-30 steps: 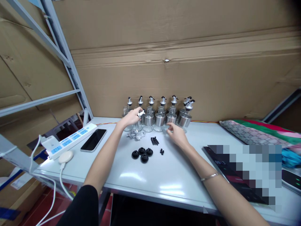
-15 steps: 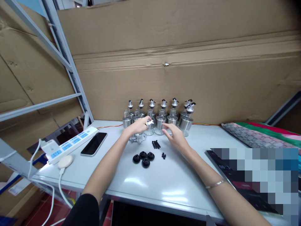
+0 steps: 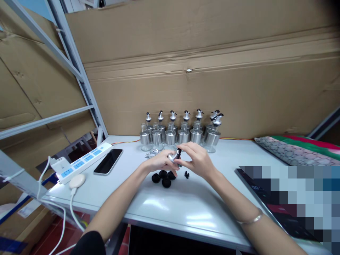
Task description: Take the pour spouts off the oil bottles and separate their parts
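My left hand is closed on a silver pourer head, held just above the table. The fingertips of my right hand pinch a small black lever against the top of that head; its exact seating is hidden by fingers. Beneath my left hand lie several round black stoppers. A few tiny black plugs sit to their right. Loose silver pourer parts rest behind my left hand. Behind both hands stand glass-and-steel bottles, the back ones topped with pourers.
At left, a phone lies beside a white power strip and a round white charger. A dark-screened device, partly pixelated, is at right, near a patterned cushion. Cardboard closes off the back.
My left hand has brought the silver head nearer, over the stoppers. My right hand, open before, has closed in beside it and pinches a black lever.
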Demonstrator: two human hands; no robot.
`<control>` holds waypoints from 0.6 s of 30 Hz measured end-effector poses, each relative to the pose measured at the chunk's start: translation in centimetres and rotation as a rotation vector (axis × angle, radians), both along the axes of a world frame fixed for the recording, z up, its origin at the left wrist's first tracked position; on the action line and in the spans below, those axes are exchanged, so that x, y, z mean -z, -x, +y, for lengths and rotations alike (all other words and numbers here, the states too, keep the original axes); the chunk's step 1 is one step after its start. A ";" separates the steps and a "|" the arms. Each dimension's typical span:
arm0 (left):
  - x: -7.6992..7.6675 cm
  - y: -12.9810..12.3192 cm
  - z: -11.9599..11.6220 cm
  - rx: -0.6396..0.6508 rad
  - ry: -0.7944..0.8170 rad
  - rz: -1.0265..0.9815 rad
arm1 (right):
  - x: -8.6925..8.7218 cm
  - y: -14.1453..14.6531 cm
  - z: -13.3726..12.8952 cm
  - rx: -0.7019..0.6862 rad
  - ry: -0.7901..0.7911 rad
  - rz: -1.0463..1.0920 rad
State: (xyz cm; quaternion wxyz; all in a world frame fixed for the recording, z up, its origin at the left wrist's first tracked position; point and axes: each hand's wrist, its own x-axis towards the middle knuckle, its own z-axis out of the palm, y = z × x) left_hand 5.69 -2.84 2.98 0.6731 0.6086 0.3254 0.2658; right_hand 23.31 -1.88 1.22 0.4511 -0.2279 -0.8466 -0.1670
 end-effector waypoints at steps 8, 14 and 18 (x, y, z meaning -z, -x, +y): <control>0.2 -0.1 0.0 -0.150 -0.414 0.167 | -0.6 -0.6 0.4 0.065 0.095 0.168; 1.5 1.6 1.4 -0.498 -1.057 0.656 | 0.9 -2.3 2.9 0.251 0.658 -0.146; 2.4 2.4 2.1 -0.447 -1.164 0.853 | 2.3 -2.7 3.8 0.275 0.773 -0.238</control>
